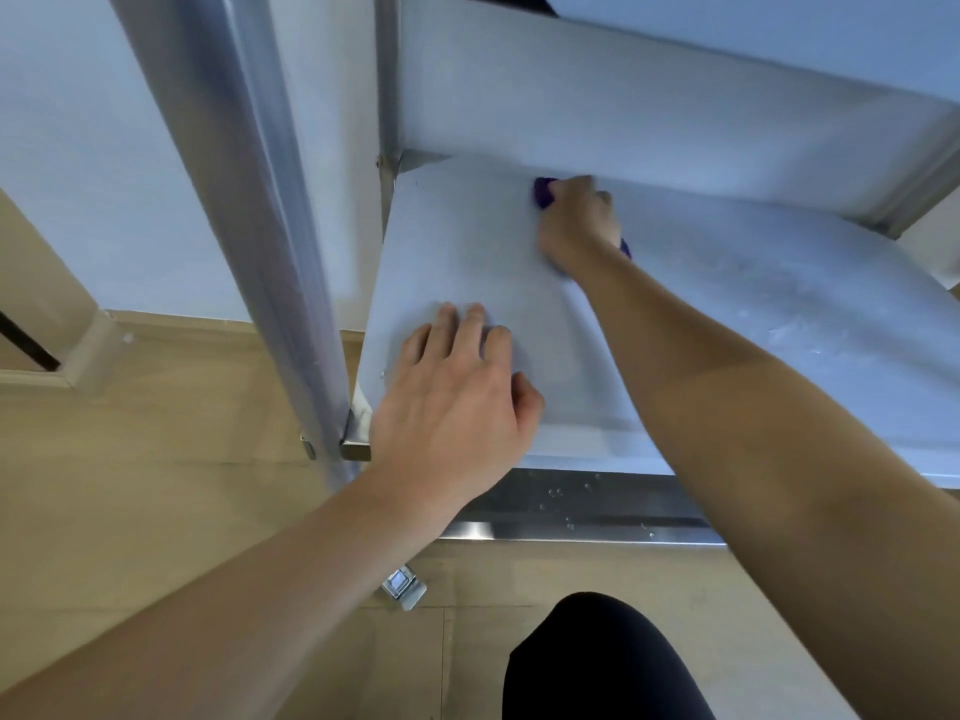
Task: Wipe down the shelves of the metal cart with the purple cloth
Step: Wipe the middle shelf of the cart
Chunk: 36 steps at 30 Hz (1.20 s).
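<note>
A purple cloth [543,192], bunched in the right hand [576,226], presses the far part of a metal cart's lower shelf [727,304] at upper centre. The left hand [457,402] lies flat, fingers spread, near the shelf's front left corner. Droplets dot the front rim [582,504]. Beige floor [156,433] fills lower left; no writing is legible.

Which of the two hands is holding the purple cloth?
The right hand, far back on the lower shelf, is closed on the purple cloth. The left hand lies flat and empty near the shelf's front corner.
</note>
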### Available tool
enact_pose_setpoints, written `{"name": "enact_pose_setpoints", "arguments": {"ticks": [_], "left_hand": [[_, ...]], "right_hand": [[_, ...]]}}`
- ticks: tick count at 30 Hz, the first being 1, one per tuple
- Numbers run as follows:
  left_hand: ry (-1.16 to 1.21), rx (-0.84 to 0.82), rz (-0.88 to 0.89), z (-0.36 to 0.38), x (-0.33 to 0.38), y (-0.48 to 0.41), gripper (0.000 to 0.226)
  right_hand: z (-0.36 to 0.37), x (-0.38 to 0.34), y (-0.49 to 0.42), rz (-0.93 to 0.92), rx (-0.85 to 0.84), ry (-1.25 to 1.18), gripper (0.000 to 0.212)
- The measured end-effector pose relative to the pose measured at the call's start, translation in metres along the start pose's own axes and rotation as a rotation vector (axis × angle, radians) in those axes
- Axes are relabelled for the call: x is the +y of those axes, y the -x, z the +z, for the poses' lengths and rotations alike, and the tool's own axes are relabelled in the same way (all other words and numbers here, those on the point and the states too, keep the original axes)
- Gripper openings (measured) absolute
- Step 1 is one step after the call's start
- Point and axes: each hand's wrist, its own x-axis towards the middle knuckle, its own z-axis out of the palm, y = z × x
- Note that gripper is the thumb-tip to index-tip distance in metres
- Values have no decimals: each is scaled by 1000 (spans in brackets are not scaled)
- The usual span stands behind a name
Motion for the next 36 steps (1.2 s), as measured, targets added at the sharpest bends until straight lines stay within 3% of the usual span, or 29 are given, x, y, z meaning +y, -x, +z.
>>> {"name": "enact_pose_setpoints", "arguments": {"ticks": [4, 6, 8, 12, 14, 16, 19, 21, 23, 27, 28, 32, 36], "left_hand": [[0, -6, 9, -1, -2, 2, 51], [8, -4, 13, 0, -4, 3, 52], [15, 4, 9, 1, -4, 1, 52], [16, 5, 11, 2, -3, 1, 54], [18, 5, 8, 3, -2, 2, 55], [16, 3, 3, 2, -1, 2, 55], [21, -8, 7, 1, -2, 2, 57], [24, -10, 15, 1, -2, 2, 58], [32, -9, 17, 0, -2, 2, 58], [46, 0, 17, 1, -1, 2, 56], [50, 3, 17, 2, -2, 2, 55], [51, 8, 14, 2, -1, 2, 55], [51, -9, 22, 0, -1, 1, 57]], "right_hand": [[15, -36, 26, -751, -230, 32, 39], [13, -31, 20, -877, -278, 31, 40], [11, -18, 5, -708, -198, 16, 39], [6, -1, -21, 41, 44, 9, 37], [10, -13, -18, 157, 93, 33, 38], [18, -34, -14, -14, 95, 21, 38], [32, -63, -1, -614, -165, -52, 34], [33, -69, 4, -855, -278, -71, 39], [33, -68, -3, -836, -246, -48, 40], [31, -54, -26, -228, -67, -66, 33], [32, -56, -29, -175, -57, -35, 32], [37, -75, -32, -311, -107, 45, 38], [39, -82, -28, -580, -210, 62, 39]]}}
